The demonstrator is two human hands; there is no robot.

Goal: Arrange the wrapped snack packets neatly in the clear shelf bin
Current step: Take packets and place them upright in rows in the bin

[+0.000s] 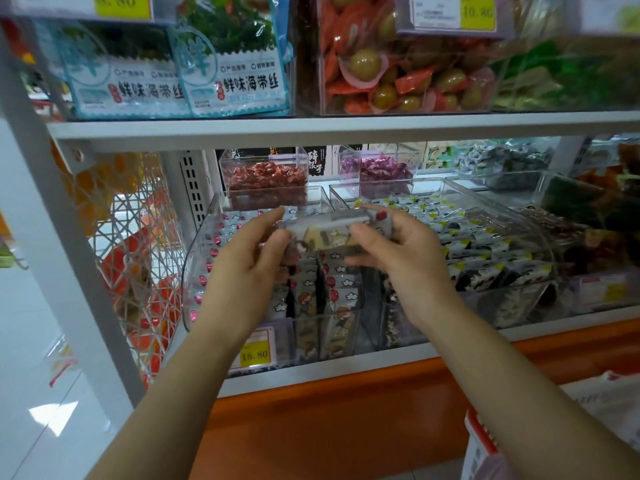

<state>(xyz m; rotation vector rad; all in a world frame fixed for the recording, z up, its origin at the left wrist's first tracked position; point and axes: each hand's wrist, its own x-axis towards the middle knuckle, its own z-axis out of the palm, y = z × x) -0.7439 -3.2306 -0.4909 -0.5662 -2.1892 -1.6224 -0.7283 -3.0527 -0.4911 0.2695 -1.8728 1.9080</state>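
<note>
Hovering over the curved clear plastic bin (194, 251), a cartoon-printed wrapped packet (332, 233) is pinched endwise by left hand (242, 271) and right hand (405, 258), seemingly for level slotting.

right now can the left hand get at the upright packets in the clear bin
Likely yes: the clear bin is open-topped and the upright packets stand just below the left hand, nothing between. But it and the right hand hold a packet, so it must let go first.
</note>
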